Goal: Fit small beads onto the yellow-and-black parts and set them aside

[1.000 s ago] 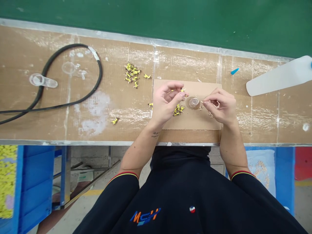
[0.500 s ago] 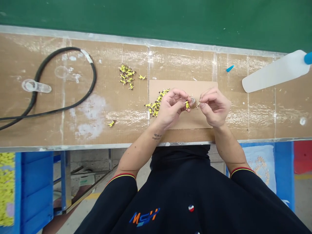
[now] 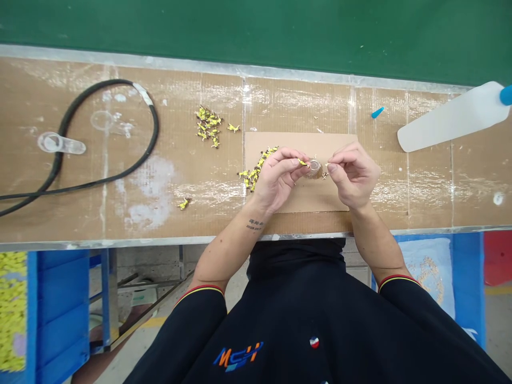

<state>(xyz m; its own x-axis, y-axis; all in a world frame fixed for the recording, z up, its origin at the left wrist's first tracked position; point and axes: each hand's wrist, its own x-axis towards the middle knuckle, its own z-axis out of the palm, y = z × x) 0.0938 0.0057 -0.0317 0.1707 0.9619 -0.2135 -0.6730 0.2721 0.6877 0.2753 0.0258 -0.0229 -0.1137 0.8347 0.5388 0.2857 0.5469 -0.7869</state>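
Observation:
My left hand [image 3: 280, 173] pinches a small yellow figure [image 3: 303, 162] between thumb and fingertips. Across from it, my right hand [image 3: 354, 173] is closed in a pinch at the fingertips; a tiny pale piece shows there, too small to name. Between the two hands a small round clear container [image 3: 315, 167] stands on a cardboard sheet [image 3: 296, 140], with tiny pale bits beside it. A pile of yellow figures [image 3: 254, 175] lies just left of my left hand, partly hidden by it.
Another heap of yellow figures [image 3: 208, 124] lies farther left, and a single figure [image 3: 184, 204] near the front edge. A black cable [image 3: 157, 125] loops at the left by a clear plastic piece [image 3: 62, 143]. At right lie a white bottle [image 3: 452, 118] and a blue cap [image 3: 377, 112].
The yellow figure in my left hand has turned from upright to lying sideways, and the left fingers have drawn slightly back, showing more of the round container. My right hand has hardly moved.

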